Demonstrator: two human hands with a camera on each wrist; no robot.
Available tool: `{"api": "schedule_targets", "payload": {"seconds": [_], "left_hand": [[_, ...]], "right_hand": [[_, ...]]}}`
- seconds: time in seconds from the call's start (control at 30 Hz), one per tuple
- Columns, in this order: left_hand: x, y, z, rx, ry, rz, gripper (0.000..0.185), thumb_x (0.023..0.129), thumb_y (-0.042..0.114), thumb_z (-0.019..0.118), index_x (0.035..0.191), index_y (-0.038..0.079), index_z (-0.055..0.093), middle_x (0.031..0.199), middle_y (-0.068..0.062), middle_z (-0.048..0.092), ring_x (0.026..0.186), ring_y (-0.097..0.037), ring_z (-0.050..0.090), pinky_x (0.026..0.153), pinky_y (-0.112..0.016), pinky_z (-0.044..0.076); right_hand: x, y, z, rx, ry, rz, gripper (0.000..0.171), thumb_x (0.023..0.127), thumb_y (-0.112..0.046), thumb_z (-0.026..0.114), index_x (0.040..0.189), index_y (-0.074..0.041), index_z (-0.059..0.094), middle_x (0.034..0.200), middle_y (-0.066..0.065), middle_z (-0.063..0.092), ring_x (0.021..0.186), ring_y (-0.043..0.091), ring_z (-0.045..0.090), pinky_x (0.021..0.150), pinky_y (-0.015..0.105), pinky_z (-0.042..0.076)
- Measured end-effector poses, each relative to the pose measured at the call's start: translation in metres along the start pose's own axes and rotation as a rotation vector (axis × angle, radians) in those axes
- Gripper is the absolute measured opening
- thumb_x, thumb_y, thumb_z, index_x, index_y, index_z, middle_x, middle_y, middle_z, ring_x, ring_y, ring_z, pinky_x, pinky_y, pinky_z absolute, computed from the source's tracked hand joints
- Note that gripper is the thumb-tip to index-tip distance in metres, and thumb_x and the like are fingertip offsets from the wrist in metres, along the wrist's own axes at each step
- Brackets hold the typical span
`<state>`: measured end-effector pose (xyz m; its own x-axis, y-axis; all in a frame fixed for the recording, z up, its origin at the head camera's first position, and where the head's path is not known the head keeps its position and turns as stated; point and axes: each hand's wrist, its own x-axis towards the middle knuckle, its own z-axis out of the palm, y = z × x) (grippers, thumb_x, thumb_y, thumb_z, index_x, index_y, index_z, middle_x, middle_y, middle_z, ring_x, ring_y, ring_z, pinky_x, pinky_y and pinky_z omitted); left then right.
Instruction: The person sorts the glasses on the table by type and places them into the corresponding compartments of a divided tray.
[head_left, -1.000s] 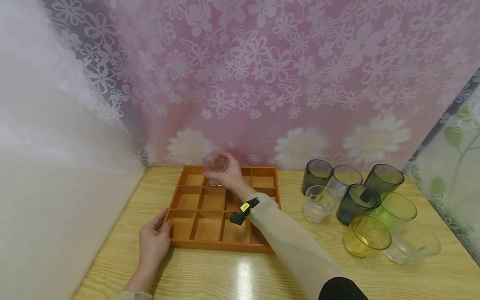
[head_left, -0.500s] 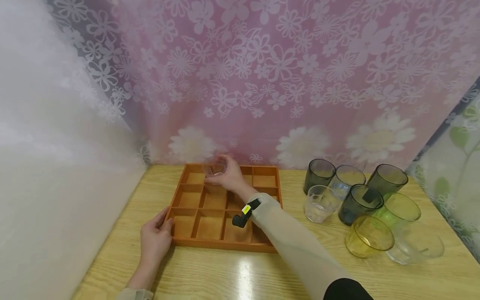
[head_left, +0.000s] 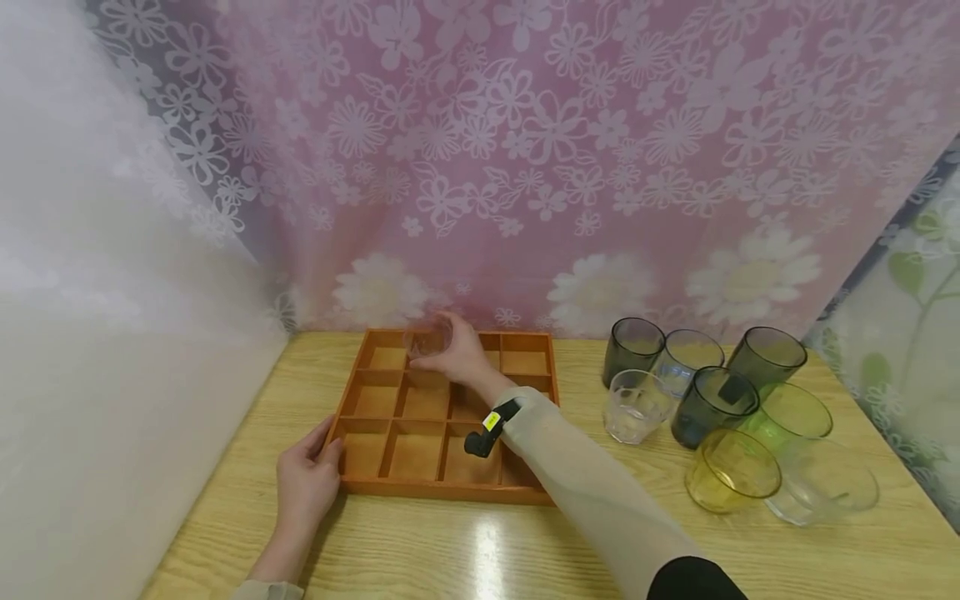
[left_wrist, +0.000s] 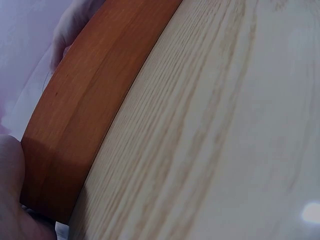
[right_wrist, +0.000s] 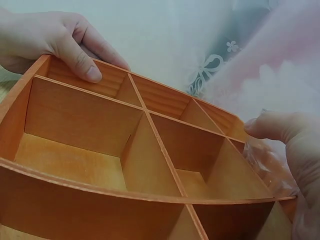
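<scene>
An orange wooden tray [head_left: 390, 487] with several square compartments lies on the table. My right hand [head_left: 448, 353] reaches over it and grips a clear glass [head_left: 427, 342], which stands low in the back row, second compartment from the left. In the right wrist view the glass [right_wrist: 271, 161] shows faintly under my right hand's fingers [right_wrist: 280, 129]. My left hand [head_left: 309, 475] holds the tray's front left corner, thumb on the rim. From the right wrist camera, that left hand [right_wrist: 55, 37] curls over the tray wall [right_wrist: 75, 210]. The left wrist view shows only the tray's outer wall [left_wrist: 85, 110].
A group of several glasses stands right of the tray: dark grey ones [head_left: 632, 348], a clear one [head_left: 636, 406], a green one [head_left: 793, 414], a yellow one [head_left: 731, 471]. A flowered curtain [head_left: 525, 167] hangs behind the table. A white wall [head_left: 112, 333] bounds the left side.
My right hand has lowered the clear glass from above the tray down into the back compartment. The left hand has stayed on the tray corner.
</scene>
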<state>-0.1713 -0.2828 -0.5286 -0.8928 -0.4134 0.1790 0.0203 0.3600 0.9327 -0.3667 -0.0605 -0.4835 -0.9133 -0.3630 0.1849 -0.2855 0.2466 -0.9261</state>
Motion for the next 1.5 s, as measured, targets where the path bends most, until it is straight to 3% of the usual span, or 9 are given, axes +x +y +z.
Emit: {"api": "schedule_targets", "payload": {"seconds": [0.47, 0.7, 0.9, 1.1, 1.27, 1.5], "left_hand": [[-0.002, 0.001, 0.001, -0.013, -0.011, -0.024, 0.042, 0.101, -0.006, 0.064, 0.143, -0.005, 0.063, 0.139, -0.025, 0.062, 0.129, -0.03, 0.058, 0.086, -0.006, 0.047], [-0.002, 0.002, -0.001, 0.004, -0.006, -0.026, 0.041, 0.101, -0.005, 0.064, 0.142, -0.006, 0.063, 0.138, -0.025, 0.062, 0.128, -0.03, 0.059, 0.086, -0.006, 0.046], [-0.003, 0.001, -0.003, 0.025, -0.004, -0.023, 0.041, 0.102, -0.004, 0.064, 0.143, -0.004, 0.064, 0.138, -0.024, 0.063, 0.127, -0.03, 0.059, 0.084, -0.005, 0.046], [-0.004, 0.002, -0.002, 0.009, -0.014, -0.023, 0.042, 0.102, -0.004, 0.063, 0.143, -0.006, 0.062, 0.139, -0.026, 0.062, 0.129, -0.032, 0.058, 0.085, -0.005, 0.046], [-0.005, 0.004, -0.002, 0.019, -0.017, -0.03, 0.042, 0.102, -0.004, 0.063, 0.144, -0.006, 0.061, 0.14, -0.025, 0.061, 0.131, -0.032, 0.057, 0.085, -0.004, 0.045], [-0.007, 0.01, -0.002, 0.028, -0.028, -0.036, 0.042, 0.103, -0.002, 0.063, 0.145, -0.005, 0.061, 0.142, -0.025, 0.06, 0.133, -0.034, 0.055, 0.084, -0.003, 0.044]], "right_hand": [[-0.014, -0.012, -0.021, -0.016, -0.011, 0.025, 0.099, 0.077, -0.018, 0.098, 0.158, -0.001, 0.043, 0.158, 0.018, 0.048, 0.142, 0.035, 0.047, 0.115, 0.048, 0.044], [-0.029, -0.025, -0.038, -0.035, -0.006, 0.022, 0.096, 0.08, -0.019, 0.097, 0.158, -0.003, 0.043, 0.159, 0.014, 0.047, 0.145, 0.036, 0.044, 0.117, 0.054, 0.04], [-0.045, -0.036, -0.056, -0.03, -0.004, 0.002, 0.094, 0.081, -0.023, 0.096, 0.158, -0.009, 0.045, 0.158, 0.01, 0.049, 0.146, 0.034, 0.044, 0.119, 0.051, 0.039], [-0.064, -0.047, -0.075, 0.001, -0.019, -0.05, 0.091, 0.082, -0.016, 0.095, 0.158, -0.011, 0.045, 0.155, 0.005, 0.051, 0.147, 0.029, 0.044, 0.122, 0.046, 0.035], [-0.083, -0.056, -0.092, 0.035, -0.036, -0.076, 0.091, 0.083, -0.012, 0.094, 0.159, -0.008, 0.043, 0.157, 0.009, 0.051, 0.147, 0.028, 0.044, 0.121, 0.042, 0.036], [-0.105, -0.063, -0.114, 0.066, -0.03, -0.109, 0.091, 0.08, -0.007, 0.094, 0.157, -0.003, 0.044, 0.154, 0.01, 0.053, 0.144, 0.029, 0.048, 0.124, 0.043, 0.032]]}}
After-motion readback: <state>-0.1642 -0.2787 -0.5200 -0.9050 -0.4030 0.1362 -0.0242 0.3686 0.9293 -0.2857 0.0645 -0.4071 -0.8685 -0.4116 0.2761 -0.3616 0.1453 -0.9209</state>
